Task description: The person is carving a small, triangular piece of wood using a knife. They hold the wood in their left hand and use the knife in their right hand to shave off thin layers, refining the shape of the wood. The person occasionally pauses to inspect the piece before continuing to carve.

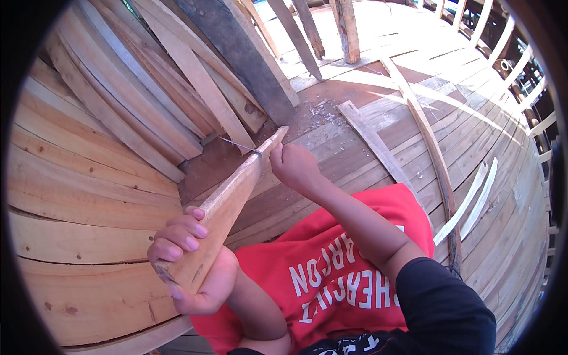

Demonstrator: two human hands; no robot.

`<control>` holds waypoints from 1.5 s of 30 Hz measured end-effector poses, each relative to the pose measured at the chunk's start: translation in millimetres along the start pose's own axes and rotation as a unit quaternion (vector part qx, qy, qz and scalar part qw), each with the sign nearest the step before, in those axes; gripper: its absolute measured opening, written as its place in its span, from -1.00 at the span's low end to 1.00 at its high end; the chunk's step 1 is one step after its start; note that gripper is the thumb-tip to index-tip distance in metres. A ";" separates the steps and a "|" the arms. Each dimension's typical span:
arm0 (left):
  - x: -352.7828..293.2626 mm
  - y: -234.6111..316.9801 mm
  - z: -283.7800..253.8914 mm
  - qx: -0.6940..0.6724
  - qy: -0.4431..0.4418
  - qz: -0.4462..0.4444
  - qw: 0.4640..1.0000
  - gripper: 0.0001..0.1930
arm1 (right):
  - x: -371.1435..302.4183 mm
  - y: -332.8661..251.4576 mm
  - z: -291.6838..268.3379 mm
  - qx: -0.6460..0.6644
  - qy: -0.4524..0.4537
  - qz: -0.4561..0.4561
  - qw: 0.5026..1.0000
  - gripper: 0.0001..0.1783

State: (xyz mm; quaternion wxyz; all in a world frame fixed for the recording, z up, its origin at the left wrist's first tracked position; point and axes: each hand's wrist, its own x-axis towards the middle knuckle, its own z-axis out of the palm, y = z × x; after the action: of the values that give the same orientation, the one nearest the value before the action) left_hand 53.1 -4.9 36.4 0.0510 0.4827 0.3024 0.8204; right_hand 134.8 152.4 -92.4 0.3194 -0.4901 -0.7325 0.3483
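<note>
My left hand (192,257) is wrapped around the near, wide end of a tapering wooden board (228,216), which tilts up and away to the right. Close to its far, narrow tip is my closed right hand (296,168). A thin metal blade (239,144) crosses the board's upper edge there, in line with my right fist. Its handle is hidden in the fingers, so the exact kind of tool does not show. The board's upper edge looks pale and rough. Beneath my arms a red cloth garment (349,236) with white lettering covers my lap.
Curved planks (77,195) form a wall on the left, with upright timbers (142,77) against it. Wood shavings (322,112) lie on the plank floor (378,154) beyond my hands. A long wooden strip (423,127) and pale curved strips (473,195) lie at right.
</note>
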 end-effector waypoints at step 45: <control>-2.9 4.8 1.3 -0.003 -0.043 -0.022 0.999 -0.60 | 7.7 29.6 17.7 -0.038 0.013 0.052 0.998 -0.40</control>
State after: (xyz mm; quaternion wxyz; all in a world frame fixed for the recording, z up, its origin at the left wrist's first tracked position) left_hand 56.7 -9.3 37.3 0.0836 0.5106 0.3076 0.7986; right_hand 132.7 164.4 -125.5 0.2912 -0.5434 -0.7149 0.3300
